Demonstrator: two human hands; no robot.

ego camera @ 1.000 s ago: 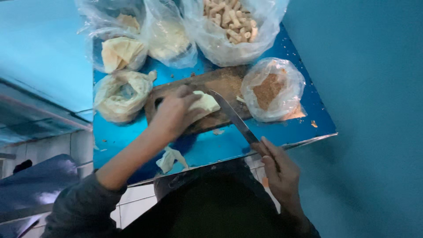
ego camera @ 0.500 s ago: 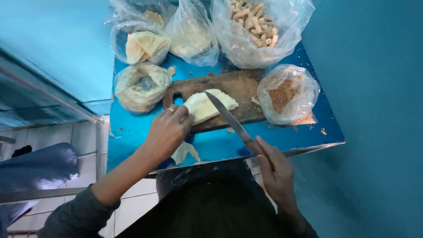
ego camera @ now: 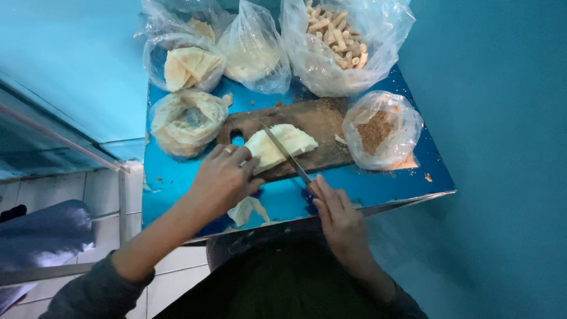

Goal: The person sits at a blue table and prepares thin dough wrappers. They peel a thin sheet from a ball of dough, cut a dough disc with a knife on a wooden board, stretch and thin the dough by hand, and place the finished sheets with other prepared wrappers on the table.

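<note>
With the right hand (ego camera: 336, 215) clenched round the handle of a long knife (ego camera: 287, 155) at the near edge of the blue desk (ego camera: 378, 186), and the left hand (ego camera: 223, 177) pressing fingertips onto the folded stack of pale wrapper sheets (ego camera: 277, 145) on the wooden cutting board (ego camera: 316, 127), blade laid across the stack, no cut visible, so slicing apparently only begun. Beyond, a bag of crumbs (ego camera: 381, 130), bags of folded wrappers (ego camera: 184, 65) and, farthest, a bag of finished rolls (ego camera: 336, 35).
</note>
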